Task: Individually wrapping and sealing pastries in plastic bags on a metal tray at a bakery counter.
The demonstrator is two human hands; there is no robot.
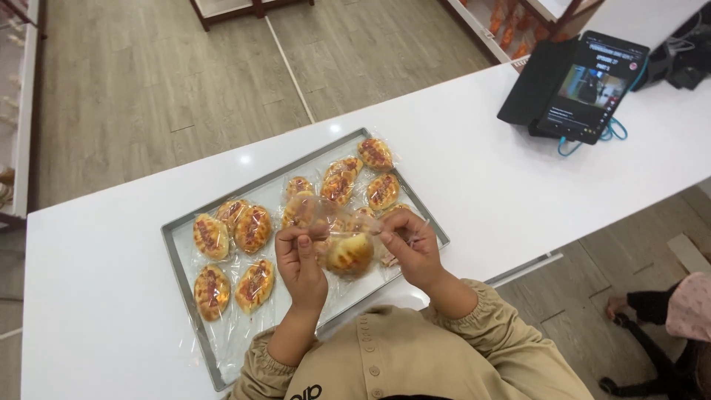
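Above the near edge of the grey rectangular metal baking tray (175,255), held between both hands, is a small golden-brown glazed bun in a clear crinkly plastic wrapper (349,253). The left hand (300,261) is closed on the wrapper's left side, thumb and fingers pinching the film just above the bun. The right hand (412,244) is closed on the film at the right, fingertips gathering the loose open end that rises toward the tray's middle. My guess is that the bun is light and soft, easily squashed, and its glazed top would smear against the plastic if pressed; the film looks thin, slippery and springy. The safest hold seems to be on the spare film beside the bun, as both hands have it now, not on the bread itself.

On the tray lie more wrapped oval buns with red-streaked tops (233,255), four in a cluster at the left and several more toward the far right corner, some overlapping. The tray sits on a glossy white counter (481,192). At the counter's far right stands a dark tablet in a folding black case (585,85) with a blue cable. Beyond is a grey wood-plank floor (148,89)
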